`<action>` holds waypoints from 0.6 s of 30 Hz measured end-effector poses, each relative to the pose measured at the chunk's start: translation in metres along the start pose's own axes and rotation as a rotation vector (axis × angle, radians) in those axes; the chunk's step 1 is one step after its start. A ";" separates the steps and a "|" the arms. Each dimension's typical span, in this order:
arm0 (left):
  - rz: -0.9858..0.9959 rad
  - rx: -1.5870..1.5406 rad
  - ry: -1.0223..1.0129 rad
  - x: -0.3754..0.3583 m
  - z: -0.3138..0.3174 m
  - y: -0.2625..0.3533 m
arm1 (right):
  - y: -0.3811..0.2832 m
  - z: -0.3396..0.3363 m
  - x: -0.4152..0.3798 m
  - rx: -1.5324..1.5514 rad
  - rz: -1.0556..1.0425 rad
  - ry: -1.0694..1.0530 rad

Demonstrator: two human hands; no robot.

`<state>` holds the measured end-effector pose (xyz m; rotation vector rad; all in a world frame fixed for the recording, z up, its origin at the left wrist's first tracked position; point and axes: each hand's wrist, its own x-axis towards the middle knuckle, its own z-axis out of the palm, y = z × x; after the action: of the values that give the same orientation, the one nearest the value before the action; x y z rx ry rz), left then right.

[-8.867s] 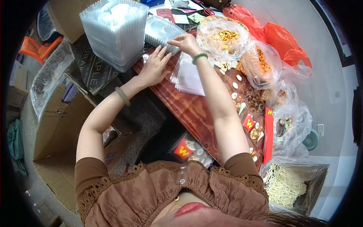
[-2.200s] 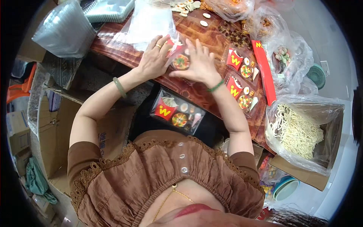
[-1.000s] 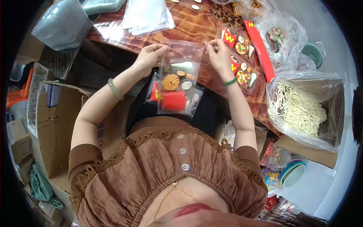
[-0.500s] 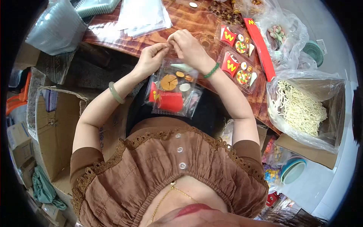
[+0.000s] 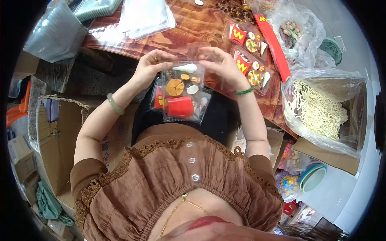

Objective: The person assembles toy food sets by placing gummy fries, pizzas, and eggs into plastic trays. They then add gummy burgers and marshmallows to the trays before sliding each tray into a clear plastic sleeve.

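A clear plastic pack lies over my lap, on top of other similar packs. Inside it are a red carton, a sliced round brown piece, a white cone-shaped piece and several small toy-food pieces. My left hand has its thumb and fingers at the pack's top left corner, closed on the plastic edge. To the right of the top edge, my right hand is partly blurred, its thumb and index finger apart. Shiny clear film shows between the two hands.
Two filled packs and a long red strip lie on the wooden table. Clear bags and stacked plastic trays stand at the left. A box of cream-coloured strands stands at the right.
My hands were together above the pack, fingertips meeting. Now they have parted: the right moved right and down with its fingers spreading, the left slightly left and down to the corner.
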<state>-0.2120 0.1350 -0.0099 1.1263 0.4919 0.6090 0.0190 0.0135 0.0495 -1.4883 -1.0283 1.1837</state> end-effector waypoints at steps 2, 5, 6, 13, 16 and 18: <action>0.031 0.056 -0.036 -0.004 -0.005 -0.001 | 0.026 0.004 0.008 0.172 -0.200 -0.111; 0.101 0.104 -0.185 -0.015 -0.021 0.008 | 0.041 0.015 0.005 0.231 -0.369 -0.085; 0.071 0.061 -0.165 -0.020 -0.028 0.011 | 0.044 0.015 0.002 0.145 -0.374 -0.047; -0.279 -0.054 -0.018 -0.039 0.001 0.027 | 0.046 0.014 -0.004 -0.001 -0.623 -0.096; -0.154 0.071 -0.023 -0.044 0.008 0.023 | 0.027 0.001 -0.011 0.320 -0.252 -0.093; -0.124 0.053 -0.015 -0.050 0.018 0.025 | 0.012 0.006 -0.017 0.157 -0.239 -0.094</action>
<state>-0.2428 0.0968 0.0228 1.1405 0.5637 0.4818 0.0102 -0.0044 0.0407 -1.1620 -1.1160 1.1429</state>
